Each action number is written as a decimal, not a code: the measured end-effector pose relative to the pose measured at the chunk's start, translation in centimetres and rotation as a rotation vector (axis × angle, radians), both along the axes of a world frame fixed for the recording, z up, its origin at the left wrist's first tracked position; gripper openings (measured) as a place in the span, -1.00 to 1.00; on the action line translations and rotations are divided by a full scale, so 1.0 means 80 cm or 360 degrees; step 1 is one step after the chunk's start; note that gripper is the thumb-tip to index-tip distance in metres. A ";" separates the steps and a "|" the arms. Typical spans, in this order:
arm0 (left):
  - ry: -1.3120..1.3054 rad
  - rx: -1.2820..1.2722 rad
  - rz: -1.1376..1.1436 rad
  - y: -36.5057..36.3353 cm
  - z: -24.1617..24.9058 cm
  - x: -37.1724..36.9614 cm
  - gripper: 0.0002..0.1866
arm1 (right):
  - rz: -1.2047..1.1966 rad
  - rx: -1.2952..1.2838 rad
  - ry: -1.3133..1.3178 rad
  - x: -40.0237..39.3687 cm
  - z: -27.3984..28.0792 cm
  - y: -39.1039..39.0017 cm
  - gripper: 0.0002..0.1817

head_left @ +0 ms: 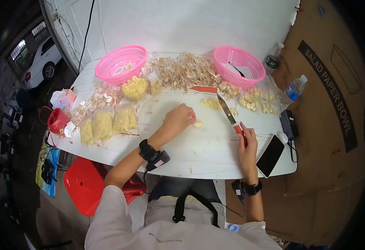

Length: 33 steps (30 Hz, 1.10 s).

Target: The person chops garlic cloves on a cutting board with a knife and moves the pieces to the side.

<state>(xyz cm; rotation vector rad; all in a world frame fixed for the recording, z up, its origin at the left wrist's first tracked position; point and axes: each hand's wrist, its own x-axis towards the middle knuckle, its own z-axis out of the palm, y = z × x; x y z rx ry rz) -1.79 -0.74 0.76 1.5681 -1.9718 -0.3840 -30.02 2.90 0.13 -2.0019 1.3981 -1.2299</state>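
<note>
My right hand (pixel 248 146) is wrapped round the red handle of a knife (pixel 225 109), its blade pointing up and away to the left over the board. With curled fingers, my left hand (pixel 179 120) pinches at a pale peeled garlic clove (pixel 198 124) on the white cutting board (pixel 174 143). Cut garlic pieces (pixel 210 103) lie on the board's far side, close to the knife blade. Beyond them is a red-and-white strip (pixel 204 89). Small garlic bits are scattered over the near part of the board.
Bagged chopped garlic (pixel 104 125) and a heaped container of it (pixel 135 88) stand left; bagged peeled cloves (pixel 250 100) sit right. Garlic skins (pixel 182 71) pile between two pink baskets (pixel 121 64). A phone (pixel 270 156), water bottle (pixel 295 88) and black adapter (pixel 289 125) line the right edge.
</note>
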 end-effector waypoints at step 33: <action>0.0575 -0.0078 -0.0228 0.004 -0.017 -0.005 -0.89 | -0.0001 0.0295 0.0521 0.081 0.023 0.085 -0.41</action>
